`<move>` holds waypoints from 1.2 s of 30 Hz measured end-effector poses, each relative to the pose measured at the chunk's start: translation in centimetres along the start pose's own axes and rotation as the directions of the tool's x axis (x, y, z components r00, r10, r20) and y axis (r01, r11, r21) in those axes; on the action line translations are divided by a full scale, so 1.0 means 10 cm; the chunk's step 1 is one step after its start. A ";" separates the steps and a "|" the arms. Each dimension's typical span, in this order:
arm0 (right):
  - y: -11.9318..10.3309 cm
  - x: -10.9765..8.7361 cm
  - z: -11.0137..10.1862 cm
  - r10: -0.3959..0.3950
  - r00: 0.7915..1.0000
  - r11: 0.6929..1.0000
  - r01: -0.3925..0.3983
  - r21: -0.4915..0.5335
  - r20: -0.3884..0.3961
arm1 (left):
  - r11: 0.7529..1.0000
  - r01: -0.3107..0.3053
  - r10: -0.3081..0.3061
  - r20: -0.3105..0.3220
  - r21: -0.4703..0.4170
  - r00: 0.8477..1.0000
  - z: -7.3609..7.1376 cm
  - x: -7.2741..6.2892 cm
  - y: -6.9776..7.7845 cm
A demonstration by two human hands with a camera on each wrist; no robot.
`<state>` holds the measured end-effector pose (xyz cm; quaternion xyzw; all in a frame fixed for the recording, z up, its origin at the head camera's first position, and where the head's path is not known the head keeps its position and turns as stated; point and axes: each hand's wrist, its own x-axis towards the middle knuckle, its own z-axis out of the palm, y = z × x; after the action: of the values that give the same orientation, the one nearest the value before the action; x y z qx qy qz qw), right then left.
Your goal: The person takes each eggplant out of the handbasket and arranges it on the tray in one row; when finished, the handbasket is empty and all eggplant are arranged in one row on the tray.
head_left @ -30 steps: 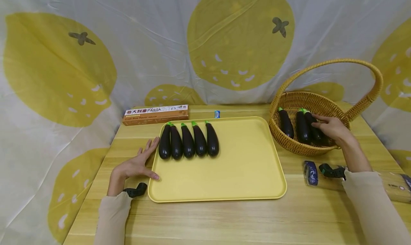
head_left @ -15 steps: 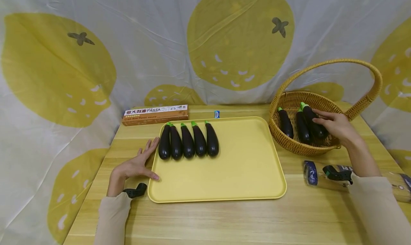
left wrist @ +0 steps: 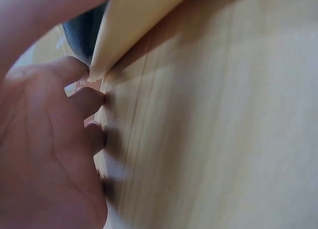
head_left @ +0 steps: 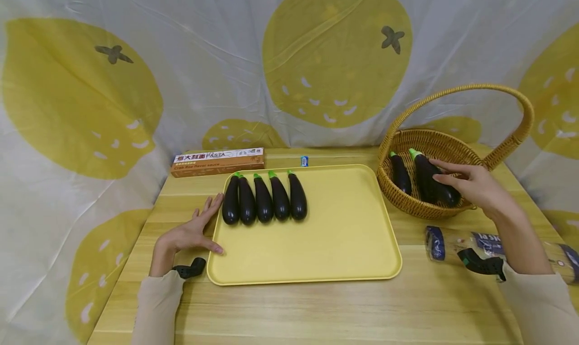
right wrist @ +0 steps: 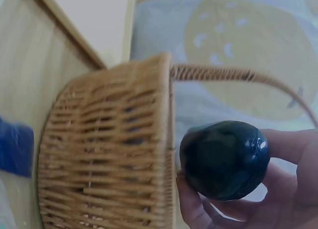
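My right hand (head_left: 481,187) grips an eggplant (head_left: 441,183) with a green stem, inside the wicker basket (head_left: 427,212). In the right wrist view its round dark end (right wrist: 226,159) shows above the basket's rim, with fingers and thumb around it. Another eggplant lies partly hidden beneath it, and one more eggplant (head_left: 400,171) rests at the basket's left side. On the yellow tray (head_left: 344,234), several eggplants (head_left: 264,199) lie in a row at the left. My left hand (head_left: 190,233) has its fingers spread and touches the tray's left edge; the left wrist view shows its palm (left wrist: 49,139).
A pasta box (head_left: 218,161) stands behind the tray at the left. A small blue packet (head_left: 304,161) lies behind the tray. A bag of spaghetti (head_left: 457,244) lies in front of the basket, under the right forearm. The basket's tall handle (head_left: 470,87) arches over its opening.
My right hand has lifted the eggplant off the basket's bottom, and its stem end has swung left over the eggplant beside it. The left hand has stayed at the tray's edge.
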<state>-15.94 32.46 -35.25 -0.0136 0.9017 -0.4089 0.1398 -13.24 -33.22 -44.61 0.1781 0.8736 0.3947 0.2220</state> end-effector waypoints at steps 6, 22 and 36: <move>-0.09 -0.17 0.10 -0.040 0.998 0.998 0.042 -0.047 0.044 | 1.000 -0.006 0.006 0.000 -0.002 1.000 0.00 -0.01 0.01; -0.51 -0.15 0.82 -0.195 0.965 0.980 0.199 -0.001 0.176 | 1.000 0.001 -0.001 0.004 -0.015 1.000 -0.01 -0.02 0.03; -0.90 0.44 1.60 -0.174 0.979 0.985 0.173 0.021 0.110 | 1.000 0.000 0.000 0.008 -0.020 1.000 -0.01 -0.02 0.05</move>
<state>-16.81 14.15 -39.63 -0.1140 0.8856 -0.4232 0.1539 -13.06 -33.08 -44.14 0.1773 0.8687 0.4027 0.2274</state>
